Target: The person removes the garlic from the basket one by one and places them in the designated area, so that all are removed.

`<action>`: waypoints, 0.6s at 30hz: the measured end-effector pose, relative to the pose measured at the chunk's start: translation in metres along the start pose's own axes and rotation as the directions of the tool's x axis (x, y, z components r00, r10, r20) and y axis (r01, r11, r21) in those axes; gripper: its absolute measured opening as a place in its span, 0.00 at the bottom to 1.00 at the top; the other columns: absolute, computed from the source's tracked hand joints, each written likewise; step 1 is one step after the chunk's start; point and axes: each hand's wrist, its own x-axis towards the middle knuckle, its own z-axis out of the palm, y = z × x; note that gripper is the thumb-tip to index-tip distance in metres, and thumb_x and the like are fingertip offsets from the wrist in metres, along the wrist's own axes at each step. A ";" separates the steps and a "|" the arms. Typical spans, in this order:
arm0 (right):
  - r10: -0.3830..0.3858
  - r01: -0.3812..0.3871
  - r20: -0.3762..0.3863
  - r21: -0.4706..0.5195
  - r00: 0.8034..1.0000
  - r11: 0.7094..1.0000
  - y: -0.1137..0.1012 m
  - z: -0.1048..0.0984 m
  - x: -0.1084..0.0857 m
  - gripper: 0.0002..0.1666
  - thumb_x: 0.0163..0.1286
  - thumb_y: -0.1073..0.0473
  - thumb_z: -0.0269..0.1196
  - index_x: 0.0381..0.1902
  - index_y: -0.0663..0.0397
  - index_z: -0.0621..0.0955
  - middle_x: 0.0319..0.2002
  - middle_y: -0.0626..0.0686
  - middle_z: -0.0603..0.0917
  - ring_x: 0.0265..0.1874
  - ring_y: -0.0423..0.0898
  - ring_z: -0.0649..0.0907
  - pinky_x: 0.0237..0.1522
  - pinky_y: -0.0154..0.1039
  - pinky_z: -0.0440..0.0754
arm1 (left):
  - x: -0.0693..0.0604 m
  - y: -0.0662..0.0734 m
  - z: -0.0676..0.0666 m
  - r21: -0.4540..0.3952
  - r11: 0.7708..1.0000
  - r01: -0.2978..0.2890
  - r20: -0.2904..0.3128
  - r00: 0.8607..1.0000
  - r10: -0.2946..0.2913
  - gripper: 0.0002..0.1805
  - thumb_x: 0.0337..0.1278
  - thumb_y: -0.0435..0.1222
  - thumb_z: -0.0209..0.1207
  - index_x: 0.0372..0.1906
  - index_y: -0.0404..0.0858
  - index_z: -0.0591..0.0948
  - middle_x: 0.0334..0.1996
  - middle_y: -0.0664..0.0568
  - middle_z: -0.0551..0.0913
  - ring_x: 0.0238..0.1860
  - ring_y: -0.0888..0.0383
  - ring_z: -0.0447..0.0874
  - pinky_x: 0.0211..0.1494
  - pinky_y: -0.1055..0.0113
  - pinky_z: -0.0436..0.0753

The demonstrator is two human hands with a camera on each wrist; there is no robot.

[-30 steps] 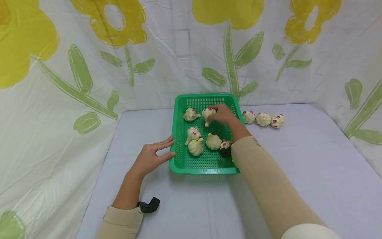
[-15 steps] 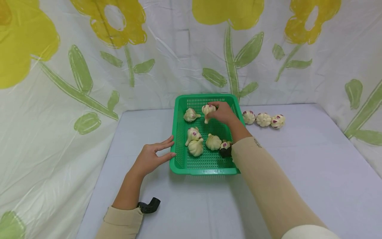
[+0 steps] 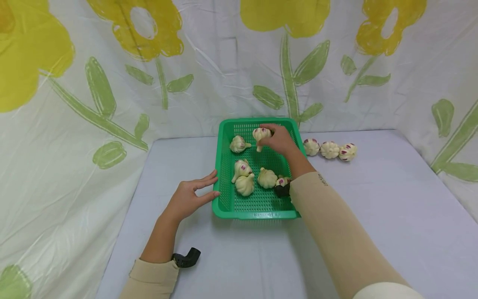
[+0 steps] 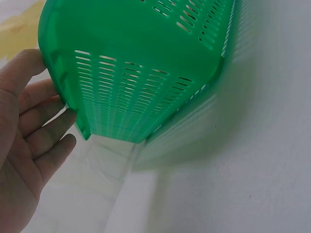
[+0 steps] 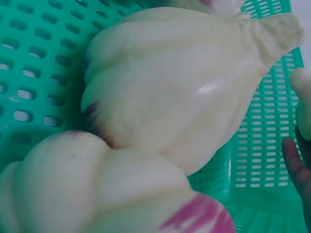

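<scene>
A garlic bulb [image 3: 261,133] is pinched between the thumb and fingers of my right hand [image 3: 281,140], over the far part of the green basket [image 3: 257,215]. In the right wrist view only its pale neck [image 5: 303,97] and a fingertip [image 5: 290,155] show at the right edge. My left hand [image 3: 188,197] touches the basket's left rim with fairly straight fingers; the left wrist view shows these fingers [image 4: 51,128] against the outer edge. Inside the basket lie several more bulbs, among them one at the far left [image 3: 238,143] and a pale one [image 3: 267,177] near the middle.
Three garlic bulbs [image 3: 330,149] stand in a row on the white table [image 3: 373,207], right of the basket. A flower-printed sheet [image 3: 224,74] hangs behind the table. A black wrist device [image 3: 282,189] partly covers one bulb in the basket.
My right hand has risen slightly with the garlic bulb, which sits a bit farther up in the head view. The left hand and basket have stayed in place.
</scene>
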 end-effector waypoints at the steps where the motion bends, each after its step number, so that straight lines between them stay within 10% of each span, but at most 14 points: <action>1: -0.003 0.003 -0.006 0.011 1.000 1.000 -0.001 0.000 0.000 0.38 0.61 0.51 0.69 0.70 0.40 0.72 0.71 0.52 0.69 0.63 0.54 0.73 0.58 0.57 0.77 | 0.000 0.000 0.000 -0.001 1.000 0.001 0.001 1.000 -0.001 0.28 0.56 0.47 0.69 0.62 0.44 0.80 0.66 0.59 0.74 0.65 0.55 0.75 0.63 0.54 0.78; 18: -0.058 0.064 -0.101 0.067 0.993 0.996 -0.018 -0.013 -0.006 0.40 0.61 0.43 0.71 0.70 0.41 0.72 0.71 0.50 0.69 0.65 0.53 0.72 0.59 0.54 0.77 | -0.001 0.000 0.000 -0.027 1.000 -0.011 0.000 1.000 0.011 0.28 0.56 0.48 0.68 0.61 0.43 0.80 0.66 0.59 0.74 0.65 0.54 0.75 0.64 0.54 0.77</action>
